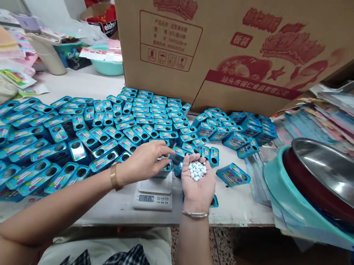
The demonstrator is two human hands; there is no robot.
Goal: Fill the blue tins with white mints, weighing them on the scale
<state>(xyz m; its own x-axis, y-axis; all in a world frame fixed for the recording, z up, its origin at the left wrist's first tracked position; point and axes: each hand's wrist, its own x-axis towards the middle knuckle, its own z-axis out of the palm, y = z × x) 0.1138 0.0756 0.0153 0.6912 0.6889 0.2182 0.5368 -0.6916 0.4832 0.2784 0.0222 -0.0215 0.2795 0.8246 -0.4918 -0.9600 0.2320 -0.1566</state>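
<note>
My left hand is over a blue tin on a white digital scale, whose display seems to read 153.5. Its fingers are bent downward, with a gap between thumb and forefinger and nothing visible between them. Just right of the scale, my right hand is palm up and cupped around a small heap of pale white-blue candies. Several open-holed blue tins stand packed together behind and left of my hands. One tin stands apart to the right, and another is partly hidden beneath my right wrist.
A large printed cardboard box rises behind the tins. At right, a steel bowl is stacked in a turquoise basin beside piled printed sheets. Another turquoise basin and bags stand at the back left. The table edge runs near my forearms.
</note>
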